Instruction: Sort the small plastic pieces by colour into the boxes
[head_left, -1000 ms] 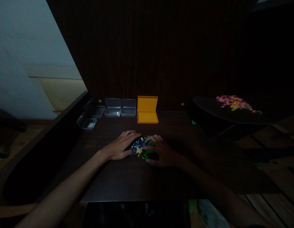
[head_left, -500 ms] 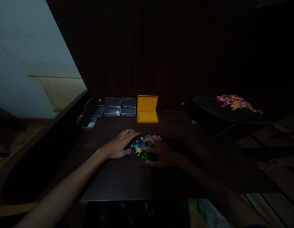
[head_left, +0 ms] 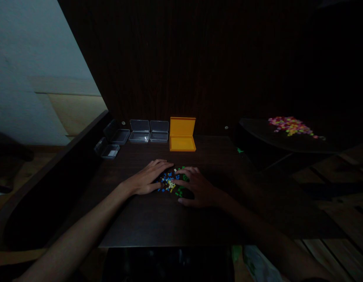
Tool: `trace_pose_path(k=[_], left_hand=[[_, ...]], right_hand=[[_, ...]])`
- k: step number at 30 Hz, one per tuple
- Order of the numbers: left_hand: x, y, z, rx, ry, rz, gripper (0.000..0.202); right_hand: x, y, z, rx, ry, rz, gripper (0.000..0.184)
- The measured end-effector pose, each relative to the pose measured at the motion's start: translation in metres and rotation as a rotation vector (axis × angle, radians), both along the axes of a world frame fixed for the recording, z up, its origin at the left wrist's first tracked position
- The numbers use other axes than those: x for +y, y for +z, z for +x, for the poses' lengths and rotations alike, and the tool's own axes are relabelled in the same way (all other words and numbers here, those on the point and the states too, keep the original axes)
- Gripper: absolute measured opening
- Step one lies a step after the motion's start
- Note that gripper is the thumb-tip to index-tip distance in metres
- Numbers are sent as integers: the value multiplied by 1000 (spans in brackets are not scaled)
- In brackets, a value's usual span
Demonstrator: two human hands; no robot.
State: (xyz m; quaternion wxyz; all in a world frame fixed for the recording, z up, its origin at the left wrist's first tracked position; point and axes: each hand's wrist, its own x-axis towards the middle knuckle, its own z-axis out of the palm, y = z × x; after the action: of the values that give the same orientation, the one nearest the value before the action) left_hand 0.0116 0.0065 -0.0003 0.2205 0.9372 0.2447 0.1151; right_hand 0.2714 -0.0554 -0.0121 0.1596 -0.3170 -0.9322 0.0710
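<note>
A loose pile of small coloured pieces (head_left: pixel 170 184), blue, yellow, white and green, lies on the dark tabletop between my hands. They look like tiny building bricks, though they are too small to be sure. My left hand (head_left: pixel 149 178) rests at the pile's left side, palm down, fingers stretched out and thumb apart. On the right, my right hand (head_left: pixel 197 188) arches over the green pieces (head_left: pixel 179 192) with its fingers spread, the index fingertip among the pieces. Neither hand visibly holds anything. Part of the pile is hidden under the right hand.
Behind the pile stands a yellow box (head_left: pixel 182 144) with its lid up. Left of it are several clear plastic cases (head_left: pixel 139 137) with raised lids. A heap of pink and yellow bits (head_left: pixel 291 126) sits on a dark surface (head_left: pixel 257 135) at right. A dark panel (head_left: pixel 158 58) rises behind.
The left thumb has drawn slightly left, and some blue pieces now lie a little farther left beside it. My right hand has barely shifted.
</note>
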Motion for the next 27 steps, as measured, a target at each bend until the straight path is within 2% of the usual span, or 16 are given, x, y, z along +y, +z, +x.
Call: trace_pose_path(k=[8,17,23,27], left_hand=[[-1,1,2,-11,7,17,68],[-3,3,3,-31,31,2,58],[-2,1,3,-27,29,9,64],[-2,0,2,-36,38,-2,60]], right_hand=[[-1,1,-2,-22,12,-11,63],[0,-1,-2,-18,10,2,62],[0,-1,-2,-7,20,9,60],[0,0,-2,-7,16,11,58]])
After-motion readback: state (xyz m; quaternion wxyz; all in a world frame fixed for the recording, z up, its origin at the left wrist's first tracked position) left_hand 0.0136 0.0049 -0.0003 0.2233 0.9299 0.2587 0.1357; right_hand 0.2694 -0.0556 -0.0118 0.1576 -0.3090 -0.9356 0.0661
